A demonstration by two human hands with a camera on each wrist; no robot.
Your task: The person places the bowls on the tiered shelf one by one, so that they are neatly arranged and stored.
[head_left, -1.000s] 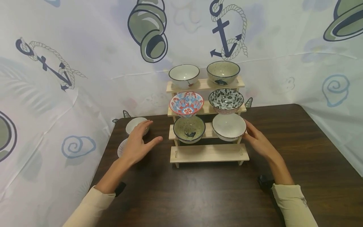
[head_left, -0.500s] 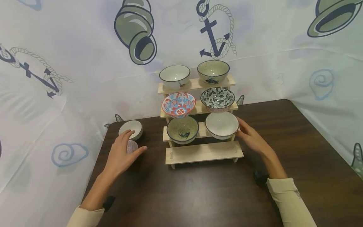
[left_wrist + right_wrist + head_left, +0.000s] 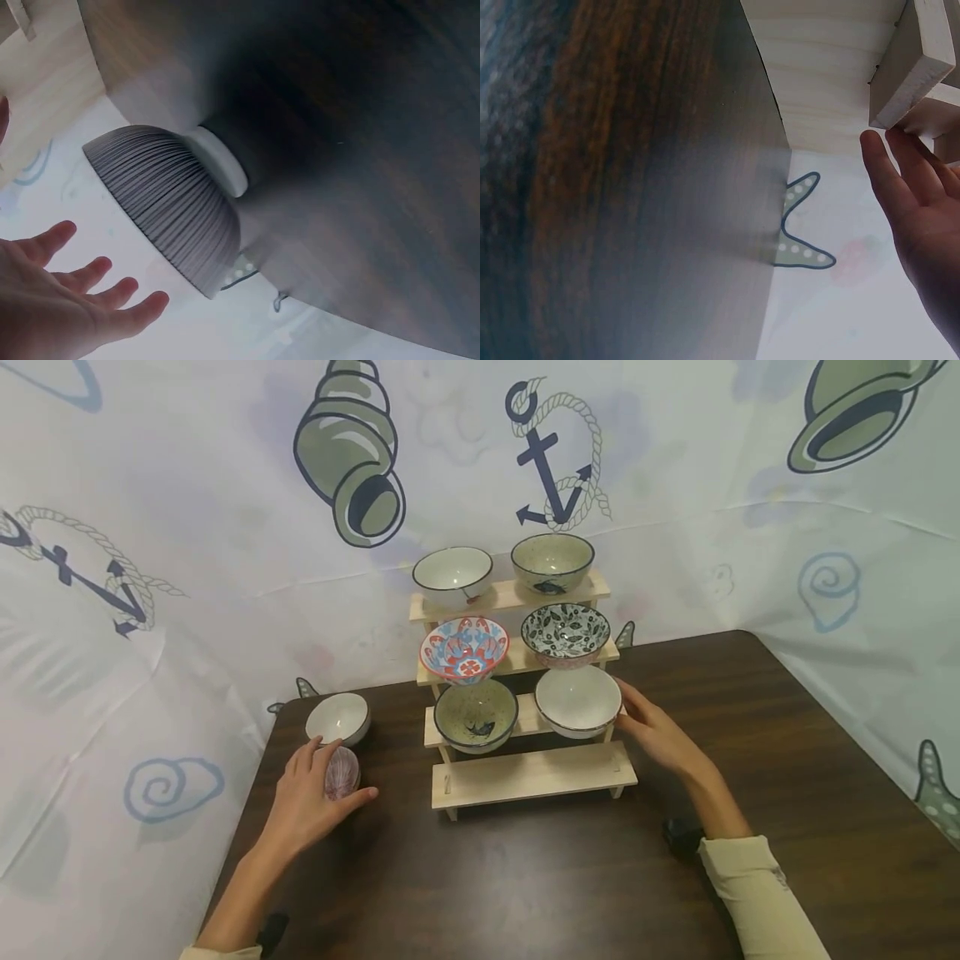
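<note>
My left hand (image 3: 302, 803) hovers over the left of the table, fingers spread around a small striped bowl (image 3: 343, 775) that it partly hides. In the left wrist view, a gap separates the fingers from this ribbed bowl (image 3: 169, 199). My right hand (image 3: 662, 739) is at the right end of the wooden tiered stand (image 3: 534, 778), beside a white bowl (image 3: 577, 697). Straight fingers reach the shelf end (image 3: 911, 71) in the right wrist view. Whether they touch the bowl cannot be seen.
A white bowl (image 3: 339, 718) stands behind the striped one. The stand's upper tiers bear a speckled green bowl (image 3: 476, 717), a red-blue patterned bowl (image 3: 465, 647), a black-leaf bowl (image 3: 565, 633) and two more at the top. A printed cloth (image 3: 450, 460) hangs behind the dark table (image 3: 525, 877).
My left hand has moved down and left, from above the two loose bowls to beside the striped one. The right hand stays at the stand's end. The head view has shifted slightly.
</note>
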